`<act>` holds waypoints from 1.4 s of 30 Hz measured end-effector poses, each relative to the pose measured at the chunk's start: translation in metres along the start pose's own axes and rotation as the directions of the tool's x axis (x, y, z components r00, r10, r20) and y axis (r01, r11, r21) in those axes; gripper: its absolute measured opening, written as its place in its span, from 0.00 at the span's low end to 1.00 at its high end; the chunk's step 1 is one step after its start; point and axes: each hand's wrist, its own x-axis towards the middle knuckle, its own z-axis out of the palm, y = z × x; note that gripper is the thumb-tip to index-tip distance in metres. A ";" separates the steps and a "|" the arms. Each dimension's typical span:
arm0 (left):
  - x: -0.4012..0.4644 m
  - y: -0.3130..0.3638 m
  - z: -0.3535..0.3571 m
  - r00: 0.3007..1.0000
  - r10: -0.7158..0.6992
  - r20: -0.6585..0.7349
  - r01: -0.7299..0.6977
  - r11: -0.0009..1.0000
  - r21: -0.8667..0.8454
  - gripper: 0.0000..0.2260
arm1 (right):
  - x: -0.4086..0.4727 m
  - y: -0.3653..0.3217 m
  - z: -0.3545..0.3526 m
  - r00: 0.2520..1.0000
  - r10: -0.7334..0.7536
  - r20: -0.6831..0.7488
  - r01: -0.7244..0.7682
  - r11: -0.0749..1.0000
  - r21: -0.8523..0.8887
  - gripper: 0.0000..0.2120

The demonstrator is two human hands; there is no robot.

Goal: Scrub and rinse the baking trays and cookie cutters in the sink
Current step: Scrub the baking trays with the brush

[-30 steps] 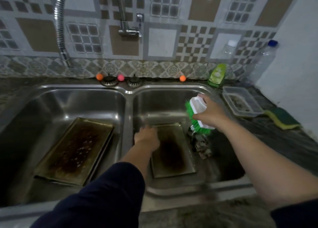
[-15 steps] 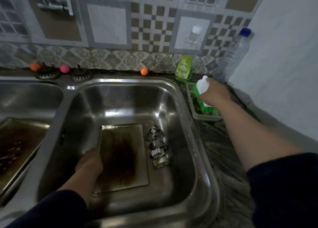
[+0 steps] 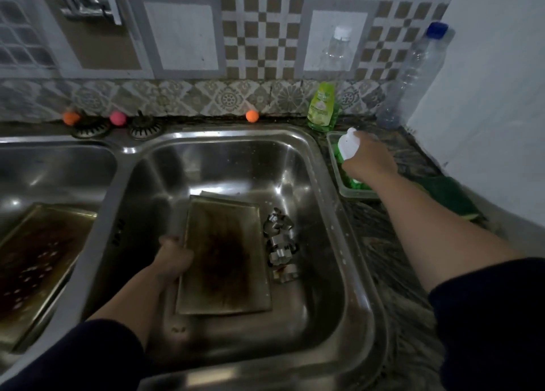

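Two hands gripping: left [image 3: 174, 261] on rectangular stained metal tray [image 3: 224, 261], right [image 3: 368, 163] on bristly green brush [image 3: 348, 148].

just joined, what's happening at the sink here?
A person is washing up at a double sink. The left hand grips the left edge of a stained baking tray in the right basin, with cookie cutters lying beside it. The right hand holds a green scrub brush down in a plastic container on the counter. A second dirty tray sits in the left basin.
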 end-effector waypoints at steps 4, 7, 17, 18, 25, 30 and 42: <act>-0.021 0.005 -0.019 0.940 0.258 0.225 -0.226 0.961 -0.158 0.24 | -0.009 -0.018 -0.017 0.996 0.004 -0.094 0.000 0.999 0.043 0.38; -0.035 0.013 -0.023 0.898 0.329 0.292 -0.261 0.933 -0.250 0.27 | -0.031 -0.042 -0.028 0.983 -0.075 -0.166 0.091 0.992 0.089 0.38; -0.038 0.014 -0.069 0.879 0.476 0.037 -0.415 0.800 -0.433 0.29 | -0.178 -0.124 0.084 0.834 -0.533 0.145 0.498 0.839 0.219 0.39; -0.041 0.017 -0.077 0.871 0.492 0.016 -0.436 0.787 -0.437 0.29 | -0.194 -0.127 0.095 0.793 -0.589 0.155 0.556 0.804 0.212 0.38; -0.077 0.032 -0.098 0.810 0.576 -0.109 -0.531 0.642 -0.553 0.21 | -0.153 -0.183 0.077 0.747 -0.652 -0.132 0.658 0.753 0.007 0.36; -0.079 0.046 -0.112 0.808 0.565 -0.168 -0.501 0.507 -0.701 0.21 | -0.146 -0.216 0.056 0.742 -0.668 -0.063 0.669 0.743 0.014 0.38; -0.081 0.054 -0.112 0.803 0.554 -0.220 -0.552 0.549 -0.628 0.30 | -0.116 -0.205 0.020 0.823 -0.531 -0.200 0.547 0.836 0.032 0.37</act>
